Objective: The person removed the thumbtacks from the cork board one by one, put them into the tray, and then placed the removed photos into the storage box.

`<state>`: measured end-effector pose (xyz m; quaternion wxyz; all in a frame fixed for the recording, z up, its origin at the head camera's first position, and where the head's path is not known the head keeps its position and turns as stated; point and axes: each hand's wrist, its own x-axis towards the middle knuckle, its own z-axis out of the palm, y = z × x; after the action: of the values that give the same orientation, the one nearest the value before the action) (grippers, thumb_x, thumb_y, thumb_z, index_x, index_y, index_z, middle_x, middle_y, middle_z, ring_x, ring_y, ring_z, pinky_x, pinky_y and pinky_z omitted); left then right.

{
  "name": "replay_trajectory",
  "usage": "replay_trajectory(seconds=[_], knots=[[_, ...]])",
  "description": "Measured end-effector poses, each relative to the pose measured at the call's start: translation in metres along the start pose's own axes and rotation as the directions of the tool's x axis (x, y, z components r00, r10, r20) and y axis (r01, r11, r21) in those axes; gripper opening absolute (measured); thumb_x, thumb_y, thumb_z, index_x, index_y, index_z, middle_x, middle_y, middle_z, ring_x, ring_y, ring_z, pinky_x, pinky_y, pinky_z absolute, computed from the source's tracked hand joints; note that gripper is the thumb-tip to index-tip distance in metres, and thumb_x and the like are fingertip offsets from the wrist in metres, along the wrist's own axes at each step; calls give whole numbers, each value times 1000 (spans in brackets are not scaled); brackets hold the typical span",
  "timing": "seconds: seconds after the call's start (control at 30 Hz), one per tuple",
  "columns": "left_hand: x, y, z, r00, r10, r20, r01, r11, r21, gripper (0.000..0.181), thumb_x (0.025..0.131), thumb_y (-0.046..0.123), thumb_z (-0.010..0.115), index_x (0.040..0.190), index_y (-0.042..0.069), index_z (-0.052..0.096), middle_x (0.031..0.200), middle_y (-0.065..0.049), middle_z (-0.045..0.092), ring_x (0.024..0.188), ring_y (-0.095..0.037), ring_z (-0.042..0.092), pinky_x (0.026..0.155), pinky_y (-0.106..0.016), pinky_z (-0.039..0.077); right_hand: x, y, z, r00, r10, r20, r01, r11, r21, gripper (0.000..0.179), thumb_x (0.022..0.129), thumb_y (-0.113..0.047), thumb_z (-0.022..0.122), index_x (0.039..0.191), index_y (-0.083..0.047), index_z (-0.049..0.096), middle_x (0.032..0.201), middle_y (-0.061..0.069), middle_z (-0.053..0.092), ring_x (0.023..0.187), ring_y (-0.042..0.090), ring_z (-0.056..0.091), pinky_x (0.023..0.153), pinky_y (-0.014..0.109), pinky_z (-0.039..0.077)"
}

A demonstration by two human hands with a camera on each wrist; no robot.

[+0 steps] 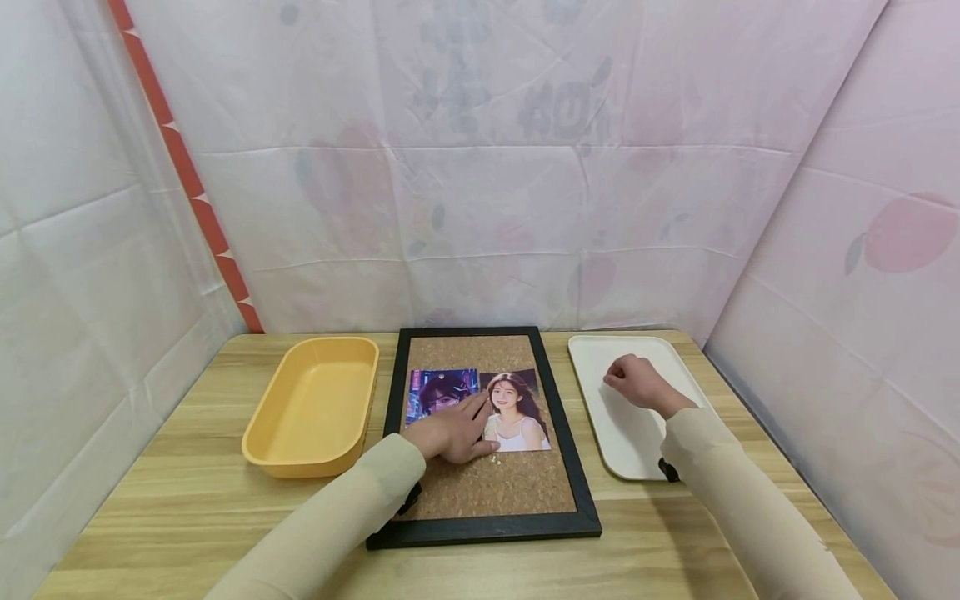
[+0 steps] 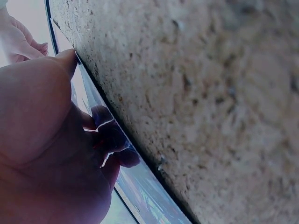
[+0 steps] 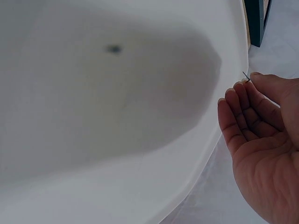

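On the black-framed corkboard (image 1: 517, 492) lie two prints side by side. One is a purple-blue illustrated picture (image 1: 420, 392), with a small pale dot near its top edge. The other is a portrait photo (image 1: 517, 437) of a person in a white top. My left hand (image 1: 453, 429) rests on them with fingers spread, covering the illustration's lower part and touching the photo's left side. Over the white tray (image 1: 630, 450), my right hand (image 1: 637, 383) pinches a thin metal pin (image 3: 246, 76) between thumb and fingertip; its head is hidden.
A yellow plastic basin (image 1: 300, 462) stands left of the corkboard on the wooden table (image 1: 172, 467). One blurred dark spot (image 3: 113, 48) shows on the tray. Printed fabric (image 1: 480, 200) hangs behind the table and along both sides.
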<state>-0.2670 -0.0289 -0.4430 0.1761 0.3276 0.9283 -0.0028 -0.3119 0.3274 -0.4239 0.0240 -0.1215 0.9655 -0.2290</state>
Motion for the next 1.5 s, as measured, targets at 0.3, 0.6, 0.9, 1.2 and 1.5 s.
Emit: replay_trajectory(seconds=[0.3,0.6,0.9,1.2,1.5], knots=[[5,-3,4,1000,0,-3,0,1000,-11,81,106,57,40,164,6,16,173,-10,5,159,-25,6,126,-40,16,-1,2,-1,1000,7,-1,-7,1000,-4,18,99,-6,63,95,10,71,81,12,68,71,20,58,63,34,48],[1,-1,1,1000,-8,1,8,1000,-26,80,107,56,40,164,6,15,173,-10,5,159,-24,6,127,-39,16,-3,5,-3,1000,10,-10,-10,1000,-3,17,98,-6,63,93,9,71,79,11,67,69,20,56,63,34,47],[5,-2,4,1000,-17,-2,17,999,-28,80,107,55,41,165,7,16,173,-9,4,159,-24,6,126,-39,16,-3,10,-2,1000,13,-8,-13,1000,1,18,98,-6,63,95,10,70,80,12,67,70,20,56,62,34,47],[-7,5,-10,1000,-12,9,12,1000,-16,79,107,54,42,164,6,17,173,-10,7,158,-25,9,126,-40,19,-3,14,1,1000,11,-24,-12,1000,-7,18,98,-5,63,96,11,71,82,13,69,72,21,60,65,35,49],[7,-2,5,1000,-26,17,26,999,-26,81,106,56,41,165,8,12,173,-8,1,159,-24,2,126,-40,15,-4,15,2,999,38,-10,-38,999,-2,17,98,-4,63,95,11,71,80,12,68,70,20,58,64,34,48]])
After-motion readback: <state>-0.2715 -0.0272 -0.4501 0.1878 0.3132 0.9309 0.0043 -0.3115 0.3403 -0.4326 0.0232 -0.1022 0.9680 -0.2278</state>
